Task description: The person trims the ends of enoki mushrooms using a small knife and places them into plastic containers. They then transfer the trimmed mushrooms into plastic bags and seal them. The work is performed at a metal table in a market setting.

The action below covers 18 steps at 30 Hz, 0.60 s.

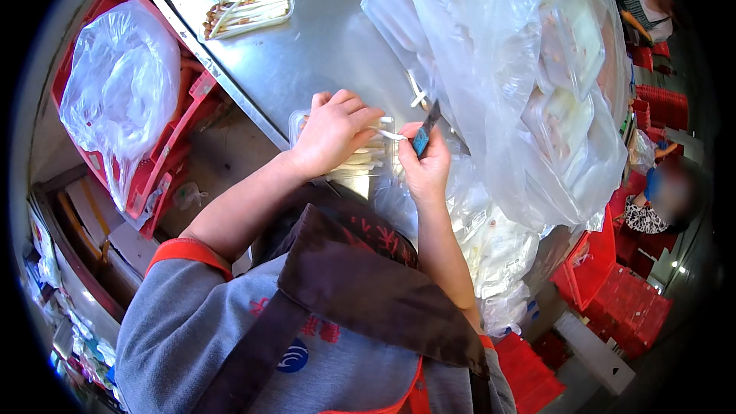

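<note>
Right hand grips blue-handled, dark-bladed knife, blade pointing outward, likely for safety; | left hand pinches slender white stalk over clear plastic tray, seemingly steadying it

Left hand: palm down, fingers bent, pointing toward the right-hand grip from its left; underside hidden. Left forearm: slants down and left from the grip. Right hand: fingers curled closed, thumb raised. Right forearm: below the grip.
</note>
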Tool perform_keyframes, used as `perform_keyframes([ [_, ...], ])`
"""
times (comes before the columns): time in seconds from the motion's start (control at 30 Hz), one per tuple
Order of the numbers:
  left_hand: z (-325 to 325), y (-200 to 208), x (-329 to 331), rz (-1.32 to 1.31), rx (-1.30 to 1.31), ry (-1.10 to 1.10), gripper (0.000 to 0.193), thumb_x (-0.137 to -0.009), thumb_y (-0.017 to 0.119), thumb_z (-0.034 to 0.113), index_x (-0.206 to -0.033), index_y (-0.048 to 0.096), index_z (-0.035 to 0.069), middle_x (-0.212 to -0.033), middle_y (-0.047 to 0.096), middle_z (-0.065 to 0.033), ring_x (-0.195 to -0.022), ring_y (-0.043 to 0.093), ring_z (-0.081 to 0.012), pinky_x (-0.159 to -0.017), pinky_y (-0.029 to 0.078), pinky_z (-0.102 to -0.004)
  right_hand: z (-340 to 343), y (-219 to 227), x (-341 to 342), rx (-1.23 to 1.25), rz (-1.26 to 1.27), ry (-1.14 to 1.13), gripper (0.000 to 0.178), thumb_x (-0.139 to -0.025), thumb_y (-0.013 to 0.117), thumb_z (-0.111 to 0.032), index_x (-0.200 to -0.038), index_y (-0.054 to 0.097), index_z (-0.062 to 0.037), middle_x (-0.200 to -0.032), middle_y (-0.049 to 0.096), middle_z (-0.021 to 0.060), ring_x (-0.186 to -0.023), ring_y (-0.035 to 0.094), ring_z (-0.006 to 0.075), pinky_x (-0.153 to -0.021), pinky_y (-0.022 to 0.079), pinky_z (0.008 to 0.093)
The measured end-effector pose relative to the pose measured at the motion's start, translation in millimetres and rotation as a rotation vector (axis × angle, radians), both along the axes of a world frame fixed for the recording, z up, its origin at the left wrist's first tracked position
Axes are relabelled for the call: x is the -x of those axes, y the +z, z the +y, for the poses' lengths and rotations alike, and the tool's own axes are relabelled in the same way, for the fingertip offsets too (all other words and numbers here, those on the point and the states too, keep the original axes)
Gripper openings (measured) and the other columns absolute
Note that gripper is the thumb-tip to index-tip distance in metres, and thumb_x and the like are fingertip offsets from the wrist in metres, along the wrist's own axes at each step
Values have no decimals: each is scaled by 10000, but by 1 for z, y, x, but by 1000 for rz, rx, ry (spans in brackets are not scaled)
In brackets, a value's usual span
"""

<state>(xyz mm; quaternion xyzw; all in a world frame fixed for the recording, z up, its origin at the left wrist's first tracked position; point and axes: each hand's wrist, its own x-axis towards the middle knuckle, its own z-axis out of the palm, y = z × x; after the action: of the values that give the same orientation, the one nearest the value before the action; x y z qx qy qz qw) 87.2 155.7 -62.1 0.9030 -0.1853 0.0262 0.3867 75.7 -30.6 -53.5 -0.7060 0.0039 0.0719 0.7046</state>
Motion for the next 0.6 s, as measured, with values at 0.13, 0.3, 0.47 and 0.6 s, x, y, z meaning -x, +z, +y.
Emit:
perform_keyframes([
  [0.13, 2, 0, -1, 274, 127, -19, 209, -812, 626, 91, -1020, 621, 104, -916, 603, -58, -911, 557, -233, -868, 347, -374, -2, -2, 1, -10, -10, -47, 129, -825, 578, 59, -889, 535, -45, -905, 542, -9, -764, 479, 42, -664, 402, 197],
  [0.3, 5, -10, -4, 134, 250, -114, 146, -835, 602, 82, -979, 625, 79, -855, 623, -70, -822, 577, -258, -871, 372, -378, 6, -2, -1, -72, -19, -146, 107, -841, 582, 24, -918, 552, -44, -868, 551, -3, -700, 493, 57, -612, 418, 219],
  [0.47, 4, -16, -5, 154, 268, -66, 148, -840, 595, 122, -977, 637, 84, -844, 635, -73, -809, 593, -254, -840, 388, -373, -9, -12, 6, 588, -202, -53, 115, -847, 556, -44, -962, 554, -39, -802, 585, 84, -636, 574, 187, -569, 455, 315],
  [0.6, 5, -12, -7, 189, 240, -63, 164, -843, 589, 141, -992, 640, 93, -857, 643, -69, -822, 603, -251, -835, 389, -374, 0, -14, 9, 741, -313, 58, 176, -797, 557, -50, -973, 553, -38, -837, 601, 152, -728, 604, 338, -614, 474, 401],
])
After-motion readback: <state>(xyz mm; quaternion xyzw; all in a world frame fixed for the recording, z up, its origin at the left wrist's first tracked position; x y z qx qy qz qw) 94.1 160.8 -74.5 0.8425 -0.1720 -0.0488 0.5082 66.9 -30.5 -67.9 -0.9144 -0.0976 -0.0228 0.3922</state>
